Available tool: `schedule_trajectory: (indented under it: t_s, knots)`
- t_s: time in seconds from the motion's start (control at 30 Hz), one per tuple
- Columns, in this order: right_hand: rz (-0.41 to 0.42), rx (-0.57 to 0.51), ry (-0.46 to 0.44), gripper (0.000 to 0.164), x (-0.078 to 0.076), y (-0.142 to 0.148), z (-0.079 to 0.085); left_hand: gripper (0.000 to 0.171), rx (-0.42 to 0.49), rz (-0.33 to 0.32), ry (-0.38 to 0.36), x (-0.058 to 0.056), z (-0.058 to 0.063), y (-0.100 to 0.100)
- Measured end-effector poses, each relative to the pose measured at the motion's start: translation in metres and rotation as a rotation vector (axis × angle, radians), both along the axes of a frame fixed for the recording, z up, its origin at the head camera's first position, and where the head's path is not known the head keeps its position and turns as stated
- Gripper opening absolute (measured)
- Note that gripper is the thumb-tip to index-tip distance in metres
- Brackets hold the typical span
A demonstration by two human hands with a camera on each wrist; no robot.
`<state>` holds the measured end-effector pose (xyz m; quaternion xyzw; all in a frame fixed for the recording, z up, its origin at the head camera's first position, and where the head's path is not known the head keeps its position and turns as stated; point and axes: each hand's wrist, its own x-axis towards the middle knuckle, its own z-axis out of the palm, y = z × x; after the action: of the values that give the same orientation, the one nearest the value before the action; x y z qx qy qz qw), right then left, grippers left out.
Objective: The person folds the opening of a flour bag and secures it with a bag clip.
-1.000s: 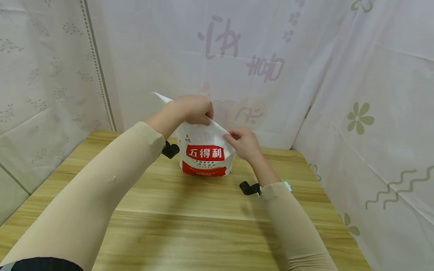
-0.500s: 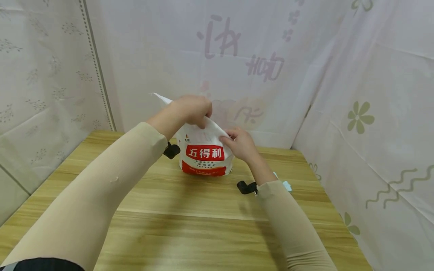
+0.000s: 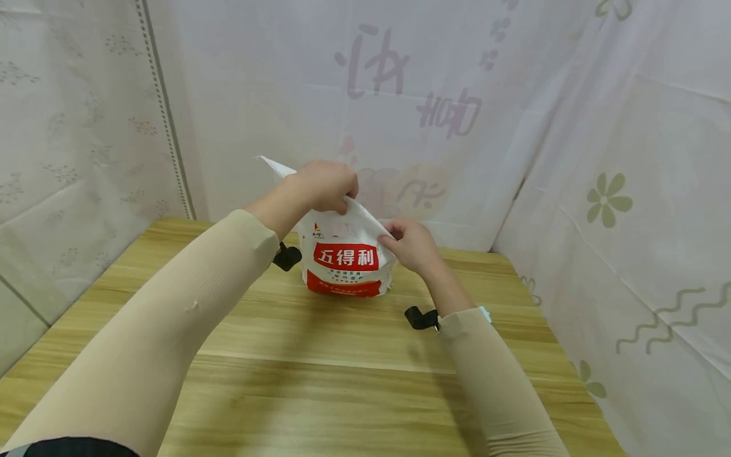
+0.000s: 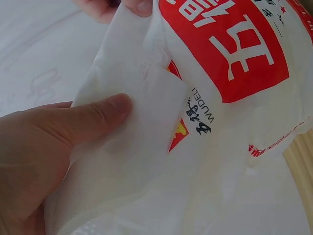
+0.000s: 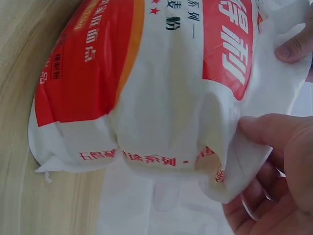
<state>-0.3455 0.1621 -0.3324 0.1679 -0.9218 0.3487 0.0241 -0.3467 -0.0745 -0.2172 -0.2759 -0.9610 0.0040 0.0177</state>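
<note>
A white flour bag with red label panels stands upright at the back of the wooden table. Its top edge is folded over. My left hand grips that top edge near the middle, and the left wrist view shows its thumb pressed flat on the white folded flap. At the bag's right upper corner, my right hand pinches the edge between thumb and fingers. In the right wrist view, the thumb lies on the near side with curled fingers behind. The bag's back is hidden.
The wooden table carries the bag near its back edge. Behind and on both sides hang pale printed curtains. A small light-blue object lies partly hidden behind my right wrist. Black wrist cameras stick out from both wrists.
My right hand shifted slightly left along the folded edge, then back right towards the corner. The left hand and the bag have stayed almost in place.
</note>
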Motion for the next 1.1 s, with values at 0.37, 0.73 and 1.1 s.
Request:
schedule_trajectory:
  t_s: [0.37, 0.73, 1.1]
  knots:
    - [-0.045, 0.025, 0.046, 0.017, 0.004, 0.004, -0.004, 0.019, 0.01, 0.008, -0.011, 0.0, -0.003, 0.0]
    - [-0.067, 0.121, 0.113, 0.015, 0.005, 0.005, -0.008, 0.019, 0.021, 0.017, -0.016, -0.002, -0.008, -0.003]
    - [-0.062, 0.209, 0.1, 0.015, 0.007, 0.02, -0.008, 0.014, 0.02, 0.005, -0.018, -0.003, -0.008, -0.004]
